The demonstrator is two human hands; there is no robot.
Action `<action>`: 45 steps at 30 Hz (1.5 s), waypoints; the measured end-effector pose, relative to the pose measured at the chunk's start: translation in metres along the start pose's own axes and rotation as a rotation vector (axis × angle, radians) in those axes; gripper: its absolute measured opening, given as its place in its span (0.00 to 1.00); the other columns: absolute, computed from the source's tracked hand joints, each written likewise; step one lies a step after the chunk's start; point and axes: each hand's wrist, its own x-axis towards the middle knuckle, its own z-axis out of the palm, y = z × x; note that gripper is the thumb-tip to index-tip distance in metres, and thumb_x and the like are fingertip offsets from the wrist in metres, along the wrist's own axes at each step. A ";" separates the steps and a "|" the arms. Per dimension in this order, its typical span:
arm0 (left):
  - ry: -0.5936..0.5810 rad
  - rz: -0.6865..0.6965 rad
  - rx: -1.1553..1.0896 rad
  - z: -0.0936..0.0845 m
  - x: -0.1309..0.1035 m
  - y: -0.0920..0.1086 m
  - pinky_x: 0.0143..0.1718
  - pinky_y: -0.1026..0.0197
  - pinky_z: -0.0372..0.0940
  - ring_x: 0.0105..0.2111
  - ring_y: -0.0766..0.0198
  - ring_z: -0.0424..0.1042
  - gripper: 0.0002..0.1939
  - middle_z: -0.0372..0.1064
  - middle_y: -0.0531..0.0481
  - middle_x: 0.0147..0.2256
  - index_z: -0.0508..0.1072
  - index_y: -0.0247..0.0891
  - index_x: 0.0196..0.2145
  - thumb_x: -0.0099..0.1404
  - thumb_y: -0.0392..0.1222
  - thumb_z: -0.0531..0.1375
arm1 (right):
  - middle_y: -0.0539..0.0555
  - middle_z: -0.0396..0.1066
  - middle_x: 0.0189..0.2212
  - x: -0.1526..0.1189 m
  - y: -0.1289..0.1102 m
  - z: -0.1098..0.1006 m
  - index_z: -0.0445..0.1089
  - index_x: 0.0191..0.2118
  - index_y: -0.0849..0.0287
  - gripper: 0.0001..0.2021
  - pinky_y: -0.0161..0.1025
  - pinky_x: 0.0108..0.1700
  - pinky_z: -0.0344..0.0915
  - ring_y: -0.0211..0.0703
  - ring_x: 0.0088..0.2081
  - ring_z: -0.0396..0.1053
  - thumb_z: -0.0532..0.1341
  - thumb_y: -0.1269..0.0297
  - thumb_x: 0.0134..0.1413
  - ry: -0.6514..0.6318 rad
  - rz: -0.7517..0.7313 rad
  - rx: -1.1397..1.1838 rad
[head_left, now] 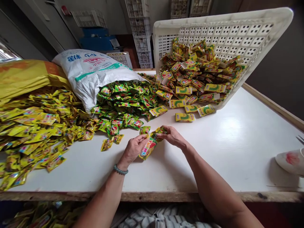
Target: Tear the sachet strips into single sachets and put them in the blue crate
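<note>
Pouch (146, 151) is pinched towards its upper end by nearly closed fingertips of left hand (133, 151) and right hand (173, 136), seemingly for steadiness; green packets (127, 93) are heaped beyond the grip

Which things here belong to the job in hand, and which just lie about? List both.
Apparently in the job:
- pouch in both hands
- green packets, yellow packets
- small boxes
- white basket, both sacks

Apparently just about:
- flowered cup
- stacked crates
</note>
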 end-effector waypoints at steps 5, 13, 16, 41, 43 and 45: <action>-0.067 0.027 0.077 0.000 0.001 -0.007 0.35 0.59 0.70 0.34 0.56 0.77 0.22 0.79 0.45 0.34 0.78 0.34 0.40 0.54 0.54 0.68 | 0.48 0.65 0.22 -0.003 -0.002 0.002 0.69 0.26 0.60 0.17 0.35 0.31 0.56 0.37 0.28 0.59 0.70 0.51 0.40 -0.083 0.012 -0.078; -0.062 -0.058 -0.065 0.012 -0.002 0.000 0.42 0.55 0.71 0.36 0.55 0.78 0.31 0.79 0.44 0.38 0.70 0.37 0.46 0.46 0.46 0.73 | 0.47 0.61 0.23 0.001 0.002 0.015 0.66 0.25 0.58 0.21 0.36 0.31 0.54 0.38 0.28 0.57 0.70 0.46 0.36 0.191 0.017 -0.063; -0.034 -0.072 -0.106 0.012 -0.004 0.003 0.42 0.54 0.71 0.36 0.55 0.78 0.31 0.80 0.45 0.37 0.71 0.36 0.46 0.45 0.47 0.74 | 0.50 0.62 0.26 0.001 0.003 0.018 0.67 0.23 0.57 0.20 0.37 0.32 0.53 0.39 0.29 0.58 0.68 0.44 0.40 0.263 -0.022 -0.195; 0.062 -0.060 -0.216 0.010 -0.005 0.001 0.36 0.60 0.69 0.31 0.58 0.77 0.27 0.78 0.49 0.30 0.76 0.34 0.39 0.40 0.44 0.75 | 0.60 0.72 0.41 -0.008 -0.005 0.047 0.75 0.31 0.57 0.19 0.49 0.59 0.52 0.58 0.60 0.52 0.68 0.45 0.46 0.074 0.029 -0.042; 0.106 -0.055 -0.222 0.011 -0.004 0.002 0.33 0.61 0.68 0.28 0.60 0.76 0.31 0.77 0.51 0.28 0.73 0.36 0.44 0.42 0.44 0.75 | 0.60 0.72 0.43 -0.009 -0.006 0.044 0.75 0.34 0.57 0.19 0.49 0.58 0.53 0.57 0.59 0.54 0.66 0.45 0.49 0.109 -0.040 -0.034; 0.181 -0.024 -0.245 0.011 -0.004 0.003 0.29 0.62 0.67 0.26 0.60 0.76 0.36 0.76 0.54 0.27 0.67 0.40 0.50 0.44 0.44 0.74 | 0.58 0.71 0.46 -0.009 -0.005 0.041 0.75 0.38 0.55 0.18 0.46 0.54 0.59 0.53 0.54 0.60 0.65 0.45 0.50 0.184 -0.106 0.024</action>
